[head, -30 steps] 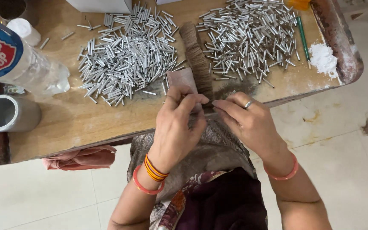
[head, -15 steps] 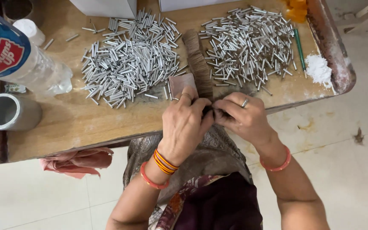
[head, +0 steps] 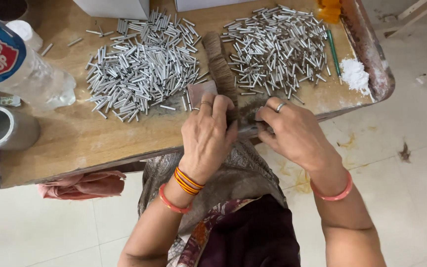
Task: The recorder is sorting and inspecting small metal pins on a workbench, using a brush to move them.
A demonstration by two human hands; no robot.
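the left hand [head: 206, 136] grips a small pinkish-brown card [head: 201, 92] at the near edge of the wooden tabletop [head: 100, 143], its fingers closed around it beside a tuft of dark fibre [head: 245, 112]. the right hand [head: 292, 131], just right of the card, pinches the same fibre with its fingers drawn narrow. beyond the card runs a long row of brown bristles [head: 218, 62], with a heap of short silver tubes [head: 139, 74] to its left and another heap [head: 280, 49] to its right. far left of the card stand a plastic bottle [head: 21, 69] and a metal cup [head: 1, 127].
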